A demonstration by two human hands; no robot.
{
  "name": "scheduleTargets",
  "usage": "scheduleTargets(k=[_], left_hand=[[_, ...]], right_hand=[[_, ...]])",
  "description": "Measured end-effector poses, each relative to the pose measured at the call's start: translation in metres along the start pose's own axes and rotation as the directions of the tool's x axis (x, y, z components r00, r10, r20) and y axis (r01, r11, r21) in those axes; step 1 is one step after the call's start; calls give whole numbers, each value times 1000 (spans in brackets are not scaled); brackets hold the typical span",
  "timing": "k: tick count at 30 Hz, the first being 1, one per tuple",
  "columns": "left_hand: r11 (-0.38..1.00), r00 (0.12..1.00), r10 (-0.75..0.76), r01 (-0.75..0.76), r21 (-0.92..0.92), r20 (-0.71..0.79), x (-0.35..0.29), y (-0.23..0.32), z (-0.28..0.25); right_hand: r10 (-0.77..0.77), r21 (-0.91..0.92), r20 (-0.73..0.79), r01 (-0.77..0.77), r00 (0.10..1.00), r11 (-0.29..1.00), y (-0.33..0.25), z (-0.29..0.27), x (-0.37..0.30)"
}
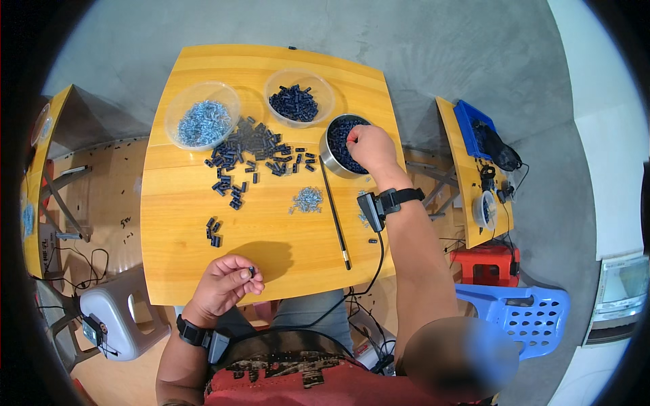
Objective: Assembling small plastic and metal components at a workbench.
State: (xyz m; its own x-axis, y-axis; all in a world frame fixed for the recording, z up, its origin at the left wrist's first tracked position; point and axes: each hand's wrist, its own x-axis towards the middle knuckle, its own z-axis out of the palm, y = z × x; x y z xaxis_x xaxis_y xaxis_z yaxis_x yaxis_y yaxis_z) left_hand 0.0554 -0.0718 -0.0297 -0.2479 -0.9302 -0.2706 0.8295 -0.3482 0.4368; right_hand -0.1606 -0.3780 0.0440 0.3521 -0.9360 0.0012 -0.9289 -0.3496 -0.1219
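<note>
My left hand [225, 283] is above the table's near edge, thumb and fingers pinching a small black plastic piece [252, 271]. Over at the right, my right hand [374, 147] reaches into a round metal bowl [330, 162] filled with small dark pieces [340, 139]. Its fingers are drawn together at the pieces, and whatever they hold is hidden. Many black pieces [254, 141] lie loose across the middle of the wooden table [183, 196], with a smaller group [214, 231] nearer my left hand. A heap of small silvery metal parts [308, 199] lies left of a thin black rod [334, 216].
At the table's far side stand a clear tub of silvery parts [203, 123] and a clear tub of black pieces [294, 101]. A cable runs from the device on my right wrist [379, 205]. A blue plastic chair [535, 314] and red stool [484, 264] are at right.
</note>
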Motion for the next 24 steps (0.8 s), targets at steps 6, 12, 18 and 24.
scheduleTargets(k=[6,12,18,24], left_hand=[[1000,1000,-3,3,8,-1,2,-1,0],[1000,1000,1,-1,31,-2,0,0,1],[999,1000,2,-1,45,-13,0,0,6],[998,1000,11,-9,57,-29,1,-1,3]], right_hand=[[6,373,-29,5,1000,928,27,8,5],[85,908,179,-131,980,-398,44,-17,-17],[117,783,114,-17,987,-621,61,-22,-24],[49,844,138,-92,989,-528,55,-26,-21]])
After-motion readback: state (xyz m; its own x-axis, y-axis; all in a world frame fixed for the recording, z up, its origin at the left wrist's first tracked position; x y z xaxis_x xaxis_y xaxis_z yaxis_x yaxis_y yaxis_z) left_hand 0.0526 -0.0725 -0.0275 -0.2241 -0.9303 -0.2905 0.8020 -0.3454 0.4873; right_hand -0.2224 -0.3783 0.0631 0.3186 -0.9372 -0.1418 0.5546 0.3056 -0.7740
